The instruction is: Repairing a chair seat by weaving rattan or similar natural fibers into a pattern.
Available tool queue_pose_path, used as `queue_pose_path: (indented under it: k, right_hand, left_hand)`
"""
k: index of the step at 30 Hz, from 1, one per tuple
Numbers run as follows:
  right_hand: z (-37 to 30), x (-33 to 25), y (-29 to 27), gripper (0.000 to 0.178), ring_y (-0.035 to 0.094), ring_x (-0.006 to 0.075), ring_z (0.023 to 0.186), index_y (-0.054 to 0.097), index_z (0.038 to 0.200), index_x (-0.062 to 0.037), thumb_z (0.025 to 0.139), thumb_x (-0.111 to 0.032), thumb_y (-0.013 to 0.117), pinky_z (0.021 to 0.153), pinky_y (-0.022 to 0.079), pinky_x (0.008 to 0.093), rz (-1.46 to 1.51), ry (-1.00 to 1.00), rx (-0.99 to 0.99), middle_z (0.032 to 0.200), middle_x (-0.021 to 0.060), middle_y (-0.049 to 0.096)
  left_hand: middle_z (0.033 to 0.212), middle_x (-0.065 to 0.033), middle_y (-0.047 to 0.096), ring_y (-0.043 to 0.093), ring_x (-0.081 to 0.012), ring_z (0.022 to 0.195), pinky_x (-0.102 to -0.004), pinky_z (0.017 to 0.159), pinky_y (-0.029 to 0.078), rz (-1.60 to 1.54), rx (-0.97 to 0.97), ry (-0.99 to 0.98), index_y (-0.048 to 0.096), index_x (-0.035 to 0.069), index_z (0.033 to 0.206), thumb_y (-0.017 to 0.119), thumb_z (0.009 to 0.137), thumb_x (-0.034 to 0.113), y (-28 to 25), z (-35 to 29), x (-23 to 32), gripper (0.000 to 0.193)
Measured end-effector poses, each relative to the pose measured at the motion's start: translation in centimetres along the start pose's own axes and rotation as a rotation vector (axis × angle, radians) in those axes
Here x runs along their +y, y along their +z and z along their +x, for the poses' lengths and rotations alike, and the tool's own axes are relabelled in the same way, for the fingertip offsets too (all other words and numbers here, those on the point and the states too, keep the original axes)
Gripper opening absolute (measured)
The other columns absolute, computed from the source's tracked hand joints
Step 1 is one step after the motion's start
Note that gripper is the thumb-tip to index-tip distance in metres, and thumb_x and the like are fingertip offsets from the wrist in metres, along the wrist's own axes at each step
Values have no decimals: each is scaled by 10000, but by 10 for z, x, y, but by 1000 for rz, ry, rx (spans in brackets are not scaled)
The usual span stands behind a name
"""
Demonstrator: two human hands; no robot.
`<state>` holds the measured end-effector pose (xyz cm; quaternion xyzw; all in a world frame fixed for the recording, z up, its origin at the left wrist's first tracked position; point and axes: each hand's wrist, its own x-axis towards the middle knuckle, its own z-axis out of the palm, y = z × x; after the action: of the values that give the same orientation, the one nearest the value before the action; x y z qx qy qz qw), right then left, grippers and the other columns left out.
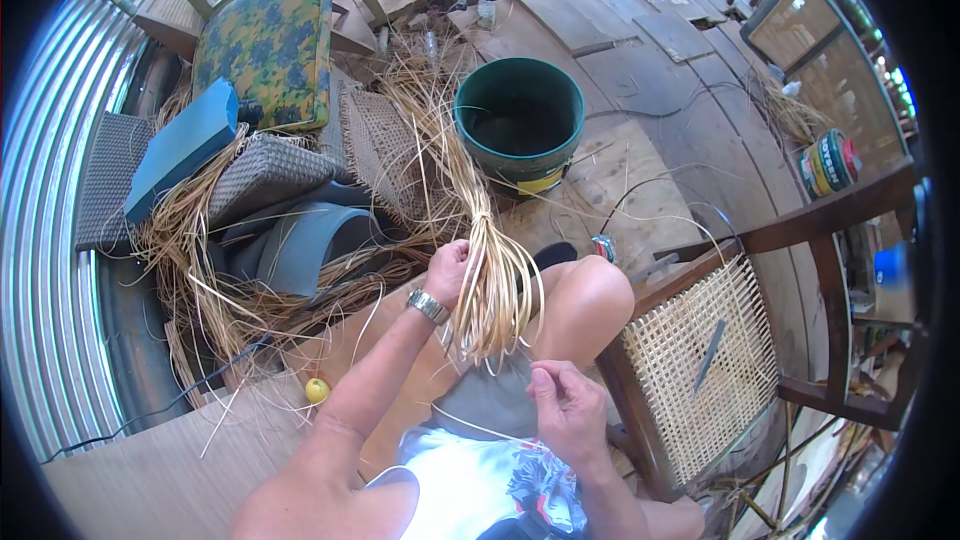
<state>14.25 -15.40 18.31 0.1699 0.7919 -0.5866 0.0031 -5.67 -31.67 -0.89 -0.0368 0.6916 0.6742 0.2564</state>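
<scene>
My left hand (447, 273), a watch on its wrist, is closed on a thick bundle of pale cane strands (490, 290). The bundle is tied near its middle and hangs over my lap, with looped strands at its lower end and long loose ends reaching up past a green bucket (520, 155). Lower and to the right, my right hand (568, 410) is pinched, thumb against fingers. A thin cane strand (480, 428) curves across my lap to this hand. Beside my right knee leans a wooden chair frame with a woven cane panel (690, 370), a flat grey strip (711, 355) lying on it.
At left, loose cane (180, 230) lies around a blue block (185, 150), woven grey pieces and a curved blue-grey sheet (305, 245). A patterned cushioned chair (265, 50) stands behind. A yellow round fruit (317, 390) rests near my left arm. A can (830, 162) stands far right.
</scene>
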Motion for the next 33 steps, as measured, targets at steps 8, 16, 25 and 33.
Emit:
queue_pose_path:
  k: [8,16,25,33]
  right_hand:
    - [13,-19,22,151,634,118,621,658,948,21,946,-125,694,569,512,268,-69,20,70,740,91,662]
    - [19,5,28,99,636,227,663,656,935,-6,903,-85,706,609,517,339,-185,-137,65,793,98,648]
    - [17,-7,9,79,595,173,680,657,937,-6,925,-81,675,632,484,300,23,-55,-150,771,90,605]
    - [-87,14,-173,112,449,99,587,575,693,-17,779,3,643,530,326,269,101,58,-92,642,3,478]
  left_hand:
    - [692,-68,678,584,-113,586,-319,576,478,292,100,-3,695,5,916,641,959,315,-2,-3,-14,318]
    - [891,-89,721,701,-189,739,-330,664,595,-771,-143,-254,675,30,1096,535,1034,311,0,-6,-4,320]
    - [963,-145,745,738,-251,828,-383,738,627,-1104,-367,-500,686,29,1067,704,929,370,21,-5,57,368]
    - [920,-91,697,691,-202,757,-395,633,617,-1196,-222,-84,645,49,1100,575,987,305,-41,62,49,288]
